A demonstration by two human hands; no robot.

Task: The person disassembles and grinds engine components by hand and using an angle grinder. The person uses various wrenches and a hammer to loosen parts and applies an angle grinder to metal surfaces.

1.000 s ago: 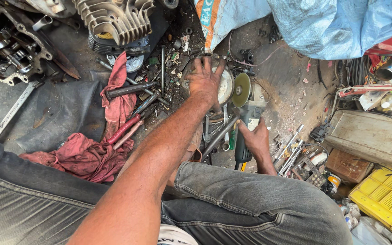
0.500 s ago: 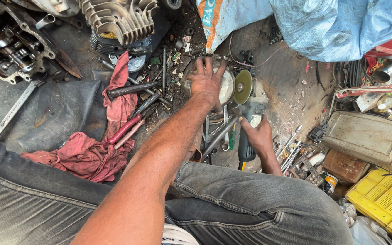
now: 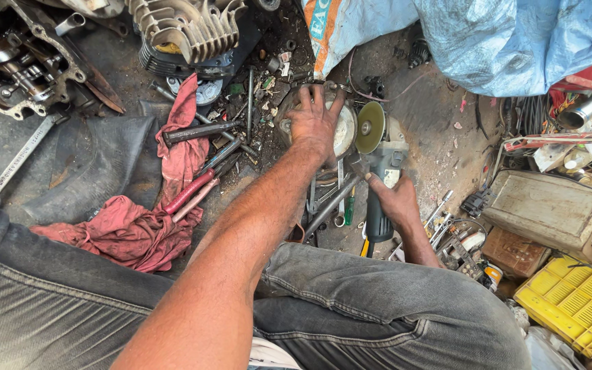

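Two bare hands down on the dirty floor, one blue tarp (image 3: 515, 41) up top, the biggest thing there. One finned grey engine part (image 3: 186, 27) near the top, then one red rag (image 3: 131, 226) in a heap on the left. One yellow crate (image 3: 570, 301) at the right, beside one flat grey box (image 3: 549, 209). One angle grinder (image 3: 378, 185) in the middle, its one round disc (image 3: 370, 127) on edge, just beside one round metal part (image 3: 340, 130). Left hand (image 3: 316, 123) laid flat on that round part, fingers spread wide, pressed down, not curled around anything, arm stretched out long. Right hand (image 3: 395, 202) closed tight around the grinder's body, wrist bent. Two red-handled tools (image 3: 190, 192) touching the rag, smallest of all.
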